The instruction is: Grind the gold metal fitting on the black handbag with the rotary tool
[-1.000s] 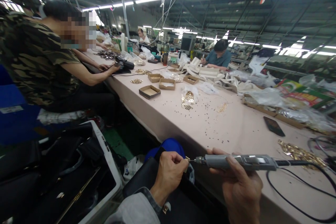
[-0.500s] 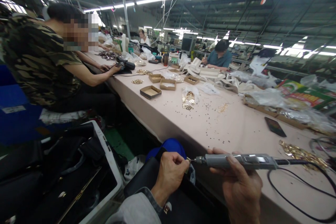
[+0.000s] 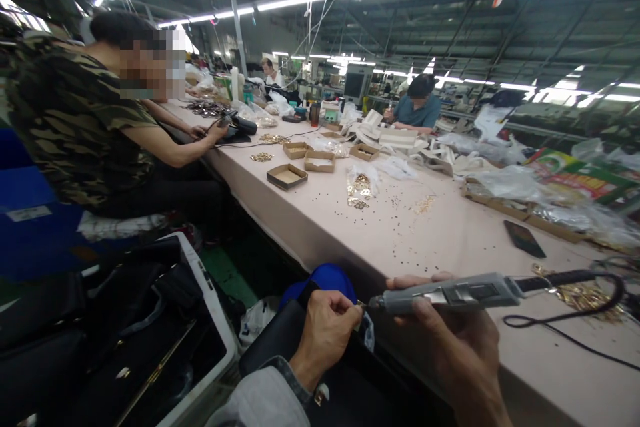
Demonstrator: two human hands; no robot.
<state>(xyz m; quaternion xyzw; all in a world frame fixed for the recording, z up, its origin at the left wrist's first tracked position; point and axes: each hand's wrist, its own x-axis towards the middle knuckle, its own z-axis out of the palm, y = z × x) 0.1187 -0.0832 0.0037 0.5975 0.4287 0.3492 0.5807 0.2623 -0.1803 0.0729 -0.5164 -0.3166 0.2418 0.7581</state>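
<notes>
One slim grey screwdriver [image 3: 455,295], black cord [image 3: 557,278]

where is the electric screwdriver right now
In the head view, the electric screwdriver is right of centre, gripped in the right hand and pointing towards the left hand.

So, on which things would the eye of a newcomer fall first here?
Probably the grey power tool in the right hand, low on the right, its tip pointed at a small gold piece in the left hand. Then the long pinkish table across the middle, with a gold metal pile at its right, and the camouflage shirt on the far left.
</notes>
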